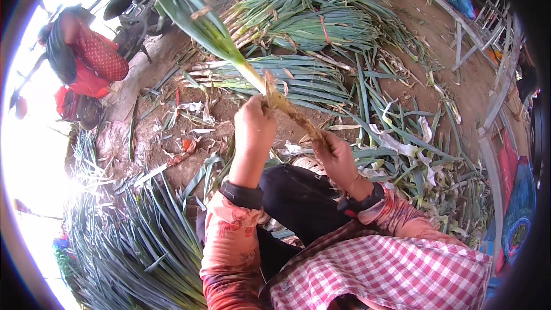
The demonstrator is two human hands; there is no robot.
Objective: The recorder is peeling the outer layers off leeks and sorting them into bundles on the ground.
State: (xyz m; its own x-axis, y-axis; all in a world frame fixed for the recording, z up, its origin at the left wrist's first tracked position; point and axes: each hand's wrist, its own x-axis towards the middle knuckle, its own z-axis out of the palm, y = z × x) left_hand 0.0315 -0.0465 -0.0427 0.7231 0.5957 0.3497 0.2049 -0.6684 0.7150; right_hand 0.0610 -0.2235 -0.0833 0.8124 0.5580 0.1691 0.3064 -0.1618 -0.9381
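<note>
A long green onion (pixel 251 73) slants across the middle, its green leaves toward the upper left and its browned, soil-stained lower end toward the right. My left hand (pixel 255 126) is closed by the pale part of its stalk, the fingers partly hidden. The fingers of my right hand (pixel 338 159) pinch the brown lower end. Whether that brown stretch is loose skin or the stalk itself, I cannot tell. Beyond my hands lies a row of green onions (pixel 275 80), with a larger heap of green onions (pixel 310 14) behind it, bound in places with red ties.
A thick pile of green onions (pixel 132 241) spreads at the lower left. Stripped leaves and pale peelings (pixel 402 146) litter the ground on the right. Metal rails (pixel 488 155) run along the right side. Another person in red (pixel 94 57) is bent over at the upper left.
</note>
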